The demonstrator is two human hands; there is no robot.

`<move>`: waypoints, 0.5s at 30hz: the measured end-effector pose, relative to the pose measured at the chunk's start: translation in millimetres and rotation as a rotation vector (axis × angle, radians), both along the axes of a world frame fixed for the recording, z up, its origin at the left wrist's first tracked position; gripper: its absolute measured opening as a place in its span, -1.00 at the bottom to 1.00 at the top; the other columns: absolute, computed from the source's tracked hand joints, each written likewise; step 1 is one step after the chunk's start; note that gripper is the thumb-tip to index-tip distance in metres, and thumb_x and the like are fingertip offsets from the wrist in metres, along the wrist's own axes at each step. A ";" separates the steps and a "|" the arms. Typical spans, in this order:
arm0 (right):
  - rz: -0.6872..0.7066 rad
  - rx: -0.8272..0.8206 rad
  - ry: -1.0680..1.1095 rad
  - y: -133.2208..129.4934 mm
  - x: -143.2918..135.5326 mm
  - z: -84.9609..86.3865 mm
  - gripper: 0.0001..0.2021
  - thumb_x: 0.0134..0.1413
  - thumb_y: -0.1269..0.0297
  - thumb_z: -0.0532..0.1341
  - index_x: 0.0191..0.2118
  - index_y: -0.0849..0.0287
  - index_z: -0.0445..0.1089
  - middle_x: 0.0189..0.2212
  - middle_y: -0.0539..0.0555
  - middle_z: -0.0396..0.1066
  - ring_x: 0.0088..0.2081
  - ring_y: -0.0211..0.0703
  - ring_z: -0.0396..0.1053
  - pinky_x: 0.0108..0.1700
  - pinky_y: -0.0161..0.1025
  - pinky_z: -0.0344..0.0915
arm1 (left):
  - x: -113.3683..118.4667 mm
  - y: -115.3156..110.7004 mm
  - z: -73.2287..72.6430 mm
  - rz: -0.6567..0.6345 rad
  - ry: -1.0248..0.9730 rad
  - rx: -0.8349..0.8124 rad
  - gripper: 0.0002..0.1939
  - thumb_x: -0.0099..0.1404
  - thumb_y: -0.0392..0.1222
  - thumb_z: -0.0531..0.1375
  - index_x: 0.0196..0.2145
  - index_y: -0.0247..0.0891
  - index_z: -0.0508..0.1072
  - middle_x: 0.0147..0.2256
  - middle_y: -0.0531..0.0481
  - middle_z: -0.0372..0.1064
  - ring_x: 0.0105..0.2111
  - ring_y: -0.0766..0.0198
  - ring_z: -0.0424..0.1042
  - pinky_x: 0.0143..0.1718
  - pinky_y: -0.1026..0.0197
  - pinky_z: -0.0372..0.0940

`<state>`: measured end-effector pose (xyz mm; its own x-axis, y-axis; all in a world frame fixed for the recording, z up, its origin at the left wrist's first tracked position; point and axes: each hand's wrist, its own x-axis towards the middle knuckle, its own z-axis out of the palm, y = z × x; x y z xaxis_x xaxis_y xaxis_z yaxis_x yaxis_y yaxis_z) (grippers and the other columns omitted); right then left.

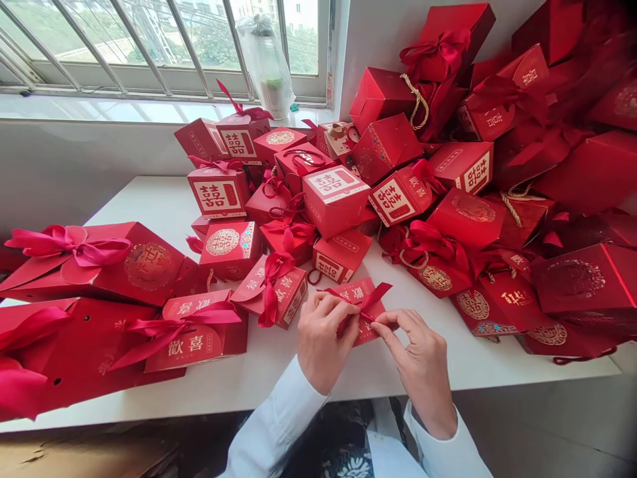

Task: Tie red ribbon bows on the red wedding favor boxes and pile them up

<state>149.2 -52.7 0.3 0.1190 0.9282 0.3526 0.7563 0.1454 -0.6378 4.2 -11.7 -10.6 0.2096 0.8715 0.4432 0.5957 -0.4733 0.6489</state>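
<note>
A small red gift box [354, 290] printed with pale characters lies on the white table in front of me. Across its top runs a dark red ribbon [377, 297], gathered in the middle with one tail pointing up to the right. My left hand [326, 338] is closed on the ribbon's left part, its fingers covering that side of the box. My right hand [415, 358] pinches the ribbon near the box's right edge between thumb and forefinger. The exact shape of the knot is partly hidden by my fingers.
Many red gift boxes [336, 199] are heaped behind my hands, and a taller pile [587, 279] rises on the right. Large ribboned boxes [149, 265] lie at the left. A bagged bottle [271, 79] stands on the sill by the barred window. The white table [279, 375] ends just before me.
</note>
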 end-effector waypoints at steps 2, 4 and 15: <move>0.002 0.000 -0.014 -0.9 -1.5 0.0 -0.83 0.24 0.25 0.12 -0.39 0.11 0.33 -0.45 -0.01 0.41 -0.39 -0.17 0.35 -0.36 -0.26 0.26 | 0.5 0.3 -0.2 0.014 0.004 -0.004 -0.87 0.26 -0.33 0.17 -0.38 -0.20 0.52 -0.41 0.00 0.44 -0.27 0.16 0.26 -0.19 0.10 0.26; 0.005 0.001 -0.032 -1.4 -3.2 -0.8 -0.84 0.25 0.28 0.12 -0.39 0.11 0.32 -0.44 -0.01 0.40 -0.38 -0.17 0.33 -0.34 -0.26 0.25 | 1.4 0.6 0.1 0.029 0.006 -0.007 -0.87 0.25 -0.33 0.18 -0.39 -0.20 0.52 -0.41 0.01 0.45 -0.27 0.16 0.27 -0.18 0.10 0.25; 0.049 -0.011 -0.001 1.2 0.9 -6.1 -0.85 0.24 0.29 0.11 -0.38 0.12 0.32 -0.43 -0.02 0.40 -0.37 -0.19 0.34 -0.34 -0.27 0.24 | 5.5 1.8 2.3 0.055 0.007 -0.021 -0.89 0.21 -0.37 0.20 -0.41 -0.22 0.49 -0.40 0.02 0.44 -0.27 0.16 0.29 -0.16 0.08 0.26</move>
<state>150.0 -51.4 -5.8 0.0729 0.9367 0.3425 0.7492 0.1753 -0.6388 9.7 -9.9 -8.3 0.1644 0.8911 0.4230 0.6253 -0.4258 0.6540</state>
